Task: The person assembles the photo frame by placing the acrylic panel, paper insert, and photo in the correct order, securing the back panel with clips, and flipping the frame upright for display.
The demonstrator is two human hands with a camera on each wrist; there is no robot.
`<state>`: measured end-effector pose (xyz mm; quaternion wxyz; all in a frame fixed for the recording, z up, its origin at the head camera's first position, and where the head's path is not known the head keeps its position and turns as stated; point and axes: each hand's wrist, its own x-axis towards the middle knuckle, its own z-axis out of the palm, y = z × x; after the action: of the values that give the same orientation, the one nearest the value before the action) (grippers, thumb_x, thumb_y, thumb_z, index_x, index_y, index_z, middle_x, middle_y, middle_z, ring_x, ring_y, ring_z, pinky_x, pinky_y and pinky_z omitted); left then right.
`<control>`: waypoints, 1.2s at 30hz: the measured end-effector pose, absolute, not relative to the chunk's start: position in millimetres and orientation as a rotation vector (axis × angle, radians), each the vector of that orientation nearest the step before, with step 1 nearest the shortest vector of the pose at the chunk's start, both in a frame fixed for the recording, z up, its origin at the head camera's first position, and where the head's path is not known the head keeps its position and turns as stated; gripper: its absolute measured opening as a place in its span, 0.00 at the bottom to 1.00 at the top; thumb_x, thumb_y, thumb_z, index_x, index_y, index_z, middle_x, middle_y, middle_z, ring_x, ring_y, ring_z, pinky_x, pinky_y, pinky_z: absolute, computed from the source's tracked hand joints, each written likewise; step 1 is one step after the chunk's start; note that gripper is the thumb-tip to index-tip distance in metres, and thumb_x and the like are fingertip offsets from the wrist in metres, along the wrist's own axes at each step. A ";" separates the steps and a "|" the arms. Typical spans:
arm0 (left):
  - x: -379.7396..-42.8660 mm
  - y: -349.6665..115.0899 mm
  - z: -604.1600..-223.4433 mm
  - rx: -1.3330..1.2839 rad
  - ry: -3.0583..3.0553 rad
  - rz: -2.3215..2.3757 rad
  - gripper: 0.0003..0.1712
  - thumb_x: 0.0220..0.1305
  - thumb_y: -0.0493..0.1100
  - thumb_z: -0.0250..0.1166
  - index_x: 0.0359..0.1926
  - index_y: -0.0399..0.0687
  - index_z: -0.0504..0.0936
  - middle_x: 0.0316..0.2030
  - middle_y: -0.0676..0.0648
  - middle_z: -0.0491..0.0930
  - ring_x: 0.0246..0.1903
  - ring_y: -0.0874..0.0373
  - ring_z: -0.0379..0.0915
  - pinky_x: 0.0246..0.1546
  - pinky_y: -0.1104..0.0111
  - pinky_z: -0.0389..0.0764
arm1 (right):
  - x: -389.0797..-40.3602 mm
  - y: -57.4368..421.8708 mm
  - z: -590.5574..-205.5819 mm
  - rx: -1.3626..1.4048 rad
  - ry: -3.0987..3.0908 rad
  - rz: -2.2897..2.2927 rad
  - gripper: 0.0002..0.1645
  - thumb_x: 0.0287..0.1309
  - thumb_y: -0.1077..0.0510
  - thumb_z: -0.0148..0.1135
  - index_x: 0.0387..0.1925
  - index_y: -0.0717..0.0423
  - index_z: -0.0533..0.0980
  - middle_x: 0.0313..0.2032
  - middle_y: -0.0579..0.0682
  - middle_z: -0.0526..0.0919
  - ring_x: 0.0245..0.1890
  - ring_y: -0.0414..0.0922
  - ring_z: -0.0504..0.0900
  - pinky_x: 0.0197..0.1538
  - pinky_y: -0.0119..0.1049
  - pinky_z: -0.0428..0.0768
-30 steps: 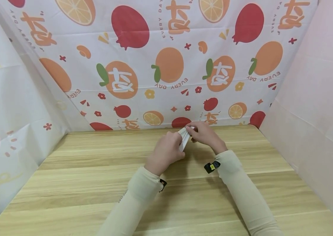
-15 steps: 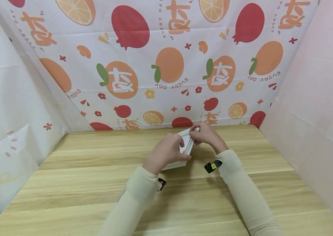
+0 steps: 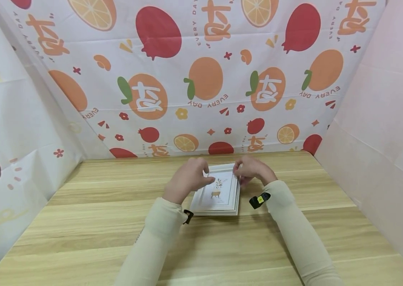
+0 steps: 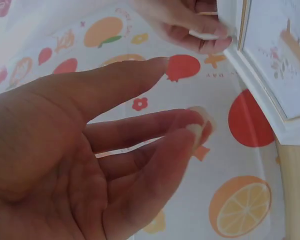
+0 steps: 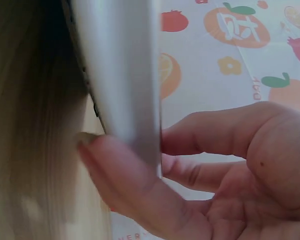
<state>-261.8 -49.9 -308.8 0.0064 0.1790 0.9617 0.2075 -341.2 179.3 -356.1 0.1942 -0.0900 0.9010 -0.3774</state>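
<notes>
A white picture frame (image 3: 220,198) leans above the wooden table, its face up, showing a drawing of a plant on a small stool. My right hand (image 3: 253,169) pinches its upper right edge. Seen in the right wrist view, the frame's white side (image 5: 125,65) lies between the thumb and fingers. Over the frame's left side hovers my left hand (image 3: 188,178), thumb and fingers apart and loosely curved. The left wrist view has nothing between those fingers (image 4: 182,155), and the frame's corner (image 4: 290,132) lies off to the right.
The wood-grain table (image 3: 97,222) reaches back to a fruit-print cloth (image 3: 201,79). White cloth walls (image 3: 26,99) hang along the left and right sides. Each wrist wears a black strap, the right one (image 3: 259,200) with a yellow patch.
The picture frame has turned from edge-on to face up, tipping toward the person. My left hand has let go of it and moved left; the right hand keeps its pinch, shifting slightly.
</notes>
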 end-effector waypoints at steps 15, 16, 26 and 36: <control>-270.6 -61.8 -316.8 0.371 2.926 0.622 0.14 0.63 0.44 0.74 0.43 0.39 0.83 0.41 0.42 0.84 0.20 0.55 0.78 0.23 0.69 0.77 | -345.7 172.9 -374.2 -0.303 2.483 -1.019 0.05 0.63 0.68 0.59 0.40 0.63 0.78 0.28 0.53 0.77 0.23 0.45 0.80 0.33 0.41 0.89; -270.7 -62.5 -317.0 0.355 2.918 0.621 0.13 0.63 0.43 0.75 0.42 0.40 0.83 0.38 0.43 0.83 0.20 0.55 0.77 0.22 0.70 0.76 | -345.7 172.3 -374.6 -0.307 2.487 -1.018 0.05 0.63 0.68 0.59 0.40 0.63 0.78 0.29 0.54 0.77 0.23 0.45 0.80 0.32 0.40 0.89; -276.5 -69.5 -324.9 0.230 2.856 0.578 0.11 0.65 0.42 0.72 0.36 0.41 0.79 0.21 0.47 0.71 0.16 0.56 0.66 0.19 0.69 0.67 | -349.1 166.2 -379.6 -0.336 2.488 -1.015 0.05 0.60 0.70 0.59 0.39 0.64 0.77 0.31 0.55 0.78 0.22 0.44 0.80 0.30 0.38 0.88; -285.3 -77.0 -339.4 0.099 2.796 0.536 0.08 0.70 0.39 0.65 0.44 0.38 0.81 0.25 0.43 0.77 0.14 0.57 0.67 0.16 0.69 0.67 | -347.5 161.8 -380.4 -0.314 2.498 -1.028 0.06 0.59 0.71 0.57 0.39 0.63 0.74 0.35 0.57 0.77 0.24 0.46 0.80 0.30 0.37 0.87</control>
<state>-285.3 -77.0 -339.4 0.1461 0.0345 0.9710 0.1861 -347.5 161.8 -380.4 0.2097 -0.1128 0.8981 -0.3698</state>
